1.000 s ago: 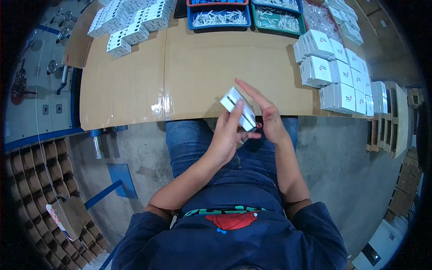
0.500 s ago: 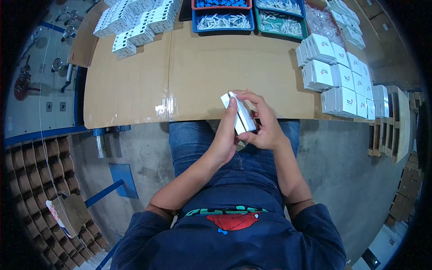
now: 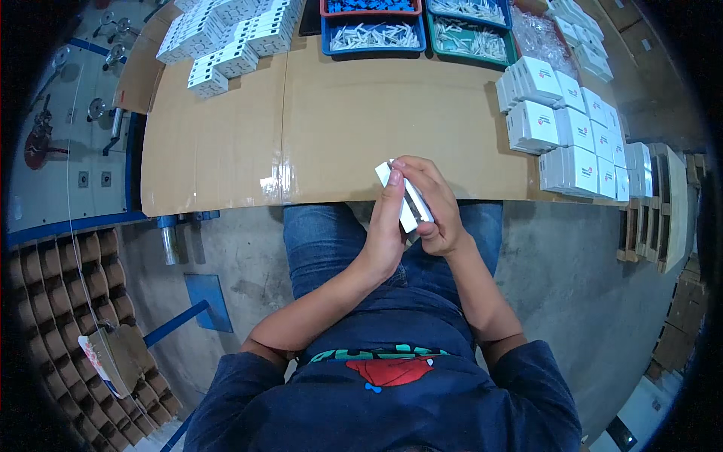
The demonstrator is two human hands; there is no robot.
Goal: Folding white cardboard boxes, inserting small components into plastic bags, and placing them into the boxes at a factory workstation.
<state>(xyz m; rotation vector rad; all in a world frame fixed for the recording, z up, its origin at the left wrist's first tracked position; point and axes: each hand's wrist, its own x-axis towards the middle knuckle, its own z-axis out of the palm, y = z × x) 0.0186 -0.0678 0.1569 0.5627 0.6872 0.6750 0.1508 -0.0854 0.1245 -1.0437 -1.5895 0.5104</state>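
Note:
A small white cardboard box (image 3: 404, 197) is held between both hands just over the near edge of the cardboard-covered table (image 3: 316, 128). My left hand (image 3: 388, 226) presses along the box's left side with fingers straight. Wrapped over its right side and top is my right hand (image 3: 433, 203), fingers curled. Much of the box is hidden by the fingers; one flap sticks out at its far end.
Stacks of white boxes (image 3: 572, 128) stand at the right of the table, more white boxes (image 3: 226, 38) at the far left. Blue (image 3: 373, 34) and green (image 3: 467, 34) trays of small white parts sit at the back. A divided cardboard crate (image 3: 68, 316) lies on the floor left.
The box has turned from lying slanted between spread fingers to being clasped upright. My right hand has closed over it, and both hands have shifted slightly toward the table.

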